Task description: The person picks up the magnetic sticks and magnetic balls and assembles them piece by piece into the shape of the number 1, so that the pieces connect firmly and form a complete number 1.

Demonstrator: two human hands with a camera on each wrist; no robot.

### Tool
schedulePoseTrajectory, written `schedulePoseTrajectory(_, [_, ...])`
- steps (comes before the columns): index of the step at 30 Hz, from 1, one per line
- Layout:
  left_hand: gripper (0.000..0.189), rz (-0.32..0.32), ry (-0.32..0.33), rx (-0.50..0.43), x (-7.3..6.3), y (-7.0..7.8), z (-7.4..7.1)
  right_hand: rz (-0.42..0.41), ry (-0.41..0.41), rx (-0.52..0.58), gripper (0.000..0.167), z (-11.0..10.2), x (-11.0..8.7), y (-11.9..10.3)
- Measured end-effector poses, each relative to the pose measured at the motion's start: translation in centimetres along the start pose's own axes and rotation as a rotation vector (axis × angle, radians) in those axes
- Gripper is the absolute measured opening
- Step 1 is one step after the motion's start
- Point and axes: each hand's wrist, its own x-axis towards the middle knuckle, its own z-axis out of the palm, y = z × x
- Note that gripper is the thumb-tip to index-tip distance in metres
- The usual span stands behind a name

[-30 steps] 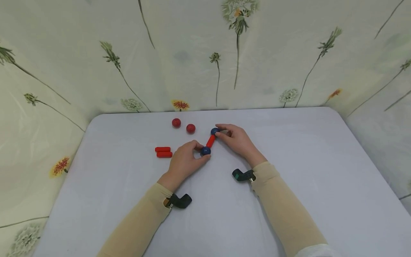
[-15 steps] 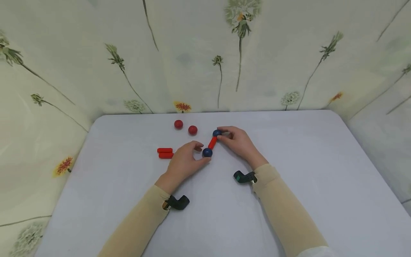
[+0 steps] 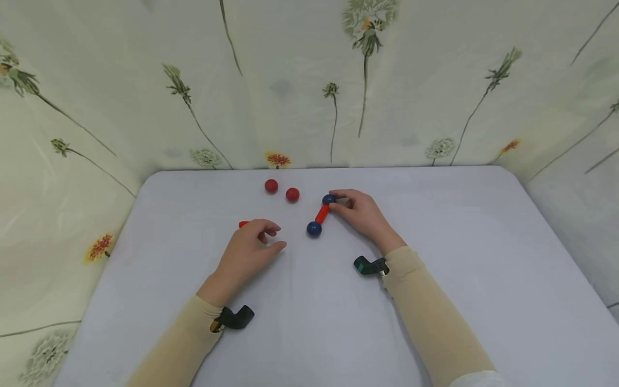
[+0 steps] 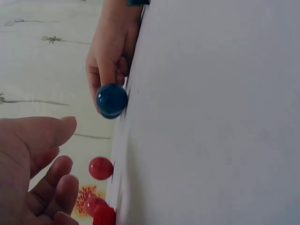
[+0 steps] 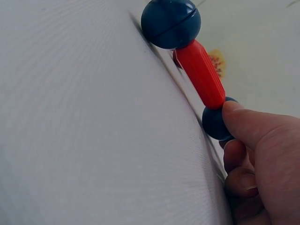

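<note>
A steady pinch suits the right hand, whose fingers grip the far blue ball of the joined piece between the hands, low at the surface, while the left hand, relaxed and holding nothing, should avoid nudging the loose red stick.

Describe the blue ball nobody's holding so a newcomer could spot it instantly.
On the white table, the right hand pinches one blue ball. A red rod joins it to the unheld blue ball. Its twin is gripped; no fingers touch this one.
</note>
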Motion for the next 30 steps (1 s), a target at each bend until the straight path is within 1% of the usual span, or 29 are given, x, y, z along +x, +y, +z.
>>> schedulePoseTrajectory(4, [0.035, 0.015, 0.044, -0.018, -0.4, -1.2, -0.9, 0.003, -0.001, -0.004, 0.043, 0.0, 0.0, 0.1])
schedulePoseTrajectory(7, [0.034, 0.031, 0.094, -0.020, -0.6, -2.3, -1.3, -0.001, -0.002, -0.006, 0.043, 0.1, 0.0, 0.1])
schedulePoseTrajectory(11, [0.030, 0.060, 0.149, -0.006, -0.5, -3.8, -1.5, -0.009, -0.001, -0.009, 0.043, 0.1, 0.0, 0.1])
schedulePoseTrajectory(13, [0.029, 0.064, 0.164, -0.004, -0.4, -4.4, -1.6, -0.009, 0.000, -0.009, 0.043, 0.1, 0.0, 0.1])
schedulePoseTrajectory(17, [0.028, 0.044, 0.174, 0.010, -0.3, -5.2, -1.6, -0.010, -0.003, -0.002, 0.043, 0.1, -0.1, 0.0])
schedulePoseTrajectory(23, [0.027, 0.005, 0.163, 0.027, -0.2, -5.8, -1.5, 0.003, 0.007, 0.011, 0.040, 0.0, -0.1, -0.1])
schedulePoseTrajectory(26, [0.027, -0.003, 0.153, 0.034, -0.1, -5.9, -1.4, 0.008, 0.008, 0.014, 0.040, 0.0, -0.1, 0.0])
schedulePoseTrajectory(30, [0.028, 0.005, 0.146, 0.047, -0.1, -5.9, -1.3, 0.017, 0.007, 0.015, 0.040, 0.0, -0.1, 0.1])
